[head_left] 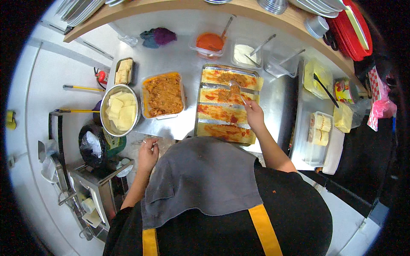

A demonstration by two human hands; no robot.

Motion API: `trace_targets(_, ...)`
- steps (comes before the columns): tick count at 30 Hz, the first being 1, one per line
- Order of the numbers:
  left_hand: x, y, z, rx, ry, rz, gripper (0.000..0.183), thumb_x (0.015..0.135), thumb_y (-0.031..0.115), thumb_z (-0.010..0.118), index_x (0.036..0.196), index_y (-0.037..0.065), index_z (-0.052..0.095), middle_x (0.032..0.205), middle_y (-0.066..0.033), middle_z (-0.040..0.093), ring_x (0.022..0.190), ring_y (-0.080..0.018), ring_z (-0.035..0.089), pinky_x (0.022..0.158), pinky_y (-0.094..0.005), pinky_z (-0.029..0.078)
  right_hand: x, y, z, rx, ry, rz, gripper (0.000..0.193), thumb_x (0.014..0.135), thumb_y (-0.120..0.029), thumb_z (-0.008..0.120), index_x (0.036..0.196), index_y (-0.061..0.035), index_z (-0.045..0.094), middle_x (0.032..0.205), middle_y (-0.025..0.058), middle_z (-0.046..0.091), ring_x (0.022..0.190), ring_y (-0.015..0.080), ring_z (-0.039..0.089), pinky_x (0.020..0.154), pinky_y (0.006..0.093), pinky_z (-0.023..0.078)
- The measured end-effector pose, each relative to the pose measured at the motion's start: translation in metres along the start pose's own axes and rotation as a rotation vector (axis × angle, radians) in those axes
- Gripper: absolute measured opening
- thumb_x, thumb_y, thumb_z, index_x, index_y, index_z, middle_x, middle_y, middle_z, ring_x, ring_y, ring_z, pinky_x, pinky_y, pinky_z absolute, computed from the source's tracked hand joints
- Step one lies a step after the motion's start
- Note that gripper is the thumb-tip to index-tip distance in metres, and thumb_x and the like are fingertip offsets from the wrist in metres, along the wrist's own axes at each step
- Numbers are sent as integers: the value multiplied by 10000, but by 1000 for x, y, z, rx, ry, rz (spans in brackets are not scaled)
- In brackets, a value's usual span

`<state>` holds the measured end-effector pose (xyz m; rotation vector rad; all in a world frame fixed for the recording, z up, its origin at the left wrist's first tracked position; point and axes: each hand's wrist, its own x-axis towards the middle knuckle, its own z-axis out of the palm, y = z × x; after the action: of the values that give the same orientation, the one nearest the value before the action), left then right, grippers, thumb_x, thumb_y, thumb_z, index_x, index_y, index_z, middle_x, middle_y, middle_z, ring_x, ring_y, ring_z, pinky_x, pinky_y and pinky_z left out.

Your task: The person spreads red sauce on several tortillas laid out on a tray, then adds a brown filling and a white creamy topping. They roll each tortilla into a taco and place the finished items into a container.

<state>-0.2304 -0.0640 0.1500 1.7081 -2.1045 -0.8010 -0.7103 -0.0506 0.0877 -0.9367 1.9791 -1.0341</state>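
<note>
We are gripping the spoon [235, 87] by its handle in our right hand [255, 113], its scoop end hovering or resting, we cannot tell which, over the upper pasta strips [208, 96] in the metal tray [232, 67]. The spoon is probably handling as light and stiff, best held along its handle, while the sauced strips are likely lying soft, slick and easy to tear. Our left hand [147, 154] is curling near the counter [188, 51] edge; we cannot tell whether it is pinching anything. Left of the tray, a plastic container [166, 117] of chunky sauce [163, 94] and a metal bowl [107, 123] are standing.
</note>
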Motion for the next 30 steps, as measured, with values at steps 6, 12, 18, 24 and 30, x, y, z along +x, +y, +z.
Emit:
trace_targets(6, 40, 25, -1, 13, 378, -10, 650, 843, 139, 808, 1401, -35, 522, 1264, -241, 618, 1076, -370, 635, 919, -439, 539, -8, -76, 19, 173, -303, -80, 240, 1046, -145, 588, 1206, -22, 718, 1012, 51, 721, 919, 133, 637, 822, 304, 503)
trace_targets(12, 86, 30, -5, 66, 276, -32, 1042, 786, 334, 901, 1555, -85, 337, 1414, -325, 542, 1262, -448, 581, 1047, -476, 502, -9, -192, 87, -342, -557, -633, 243, 1018, -155, 579, 1194, -84, 732, 982, 168, 757, 947, 325, 733, 835, 429, 573)
trace_targets(18, 94, 39, -20, 36, 104, -173, 1015, 787, 358, 895, 1545, -83, 385, 1299, -309, 637, 1218, -427, 624, 1013, -461, 521, -19, -246, 160, -968, -664, -780, 247, 944, -113, 537, 1102, -92, 725, 1022, 187, 760, 971, 381, 744, 814, 524, 589)
trace_targets(24, 96, 30, -22, -63, 107, -161, 971, 779, 332, 899, 1543, -43, 431, 1178, -298, 685, 1094, -424, 676, 951, -460, 536, -27, -243, 170, -1024, -745, -806, 230, 943, -118, 546, 1088, -93, 723, 1026, 192, 756, 988, 388, 739, 816, 518, 592)
trace_targets(30, 97, 26, -17, -10, 177, -120, 960, 776, 315, 911, 1548, -19, 450, 1026, -267, 726, 933, -380, 714, 840, -429, 564, -30, -252, 135, -1020, -766, -832, 209, 950, -134, 539, 1047, -84, 718, 990, 208, 744, 960, 401, 729, 795, 543, 567)
